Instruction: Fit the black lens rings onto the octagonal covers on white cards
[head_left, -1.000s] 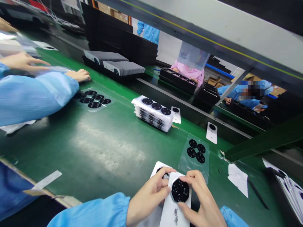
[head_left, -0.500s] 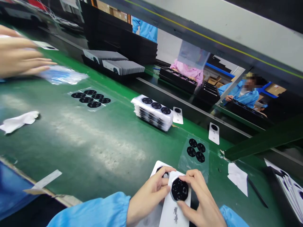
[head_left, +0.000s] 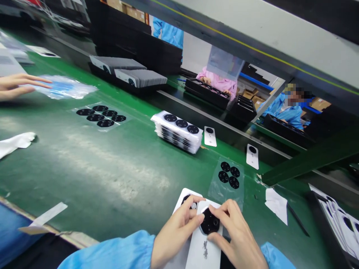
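A white panel point(head_left: 200, 248) with dark printed marks lies at the bottom centre, partly over another white panel point(head_left: 182, 194) with a black disc. On the upper panel is a black faceted disc point(head_left: 210, 221). My right hand point(head_left: 238, 233) pinches this disc between thumb and fingers at its right side. My left hand point(head_left: 179, 228) has its thumb at the disc's left edge, with its fingers bent over the panels' upper part. Just beyond, a clear sheet point(head_left: 215, 190) bears several black discs.
A stack of disc sheets point(head_left: 179, 136) stands mid-table, with another disc sheet point(head_left: 101, 116) left. A co-worker's hand point(head_left: 14, 86) is near plastic bags point(head_left: 67, 87). A black tray of panels point(head_left: 322, 216) is at right, beside a green post point(head_left: 303, 160).
The view has shifted slightly. The disc sits a little more to the left under my fingers, both hands still around it. The co-worker's hand at the left has moved down and outward.
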Available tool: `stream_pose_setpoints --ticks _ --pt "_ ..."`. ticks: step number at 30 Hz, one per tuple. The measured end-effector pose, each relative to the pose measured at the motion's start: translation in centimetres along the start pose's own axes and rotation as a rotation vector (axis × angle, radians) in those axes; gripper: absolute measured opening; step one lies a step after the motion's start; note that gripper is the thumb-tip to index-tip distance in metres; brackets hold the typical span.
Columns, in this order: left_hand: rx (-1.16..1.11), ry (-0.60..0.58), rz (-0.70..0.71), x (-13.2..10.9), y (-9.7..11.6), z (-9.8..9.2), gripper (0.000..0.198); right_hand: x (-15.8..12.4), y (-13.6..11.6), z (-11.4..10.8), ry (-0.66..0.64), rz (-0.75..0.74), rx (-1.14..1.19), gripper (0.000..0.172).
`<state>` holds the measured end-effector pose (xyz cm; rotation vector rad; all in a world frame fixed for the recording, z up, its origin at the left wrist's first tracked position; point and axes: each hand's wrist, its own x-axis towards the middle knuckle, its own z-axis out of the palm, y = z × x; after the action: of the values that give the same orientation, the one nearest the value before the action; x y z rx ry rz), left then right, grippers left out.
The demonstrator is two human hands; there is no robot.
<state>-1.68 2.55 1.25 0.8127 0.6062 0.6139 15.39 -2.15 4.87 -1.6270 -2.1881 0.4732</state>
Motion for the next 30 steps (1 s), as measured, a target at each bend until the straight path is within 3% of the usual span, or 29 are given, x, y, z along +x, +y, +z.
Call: stream_pose_setpoints --ticks 5,9,16,20,25,30 --pt "-0.012 0.018 0.038 0.3 -0.9 0.2 0.051 -0.2 -0.5 0.2 -0.005 0.014 -0.041 0.048" --pt "0.000 0.052 0.031 0.5 -1.2 0.2 0.054 -0.5 -0.4 0.7 0.065 -0.007 -0.093 0.053" --pt "-0.015 0.074 0.062 0.7 -1.1 -0.2 0.055 -1.5 0.3 2.7 0.263 -0.117 -0.199 0.035" --pt "-0.020 0.069 0.059 0.7 -1.1 -0.3 0.055 -2.0 0.5 3.3 0.373 -0.081 -0.160 0.032" --pt "-0.007 0.063 0.053 0.8 -0.8 -0.5 0.057 -2.2 0.8 2.9 0.396 -0.133 -0.117 0.035" --pt "0.002 0.061 0.061 0.7 -0.5 -0.4 0.054 -2.4 1.0 2.8 0.476 -0.006 0.068 0.027"
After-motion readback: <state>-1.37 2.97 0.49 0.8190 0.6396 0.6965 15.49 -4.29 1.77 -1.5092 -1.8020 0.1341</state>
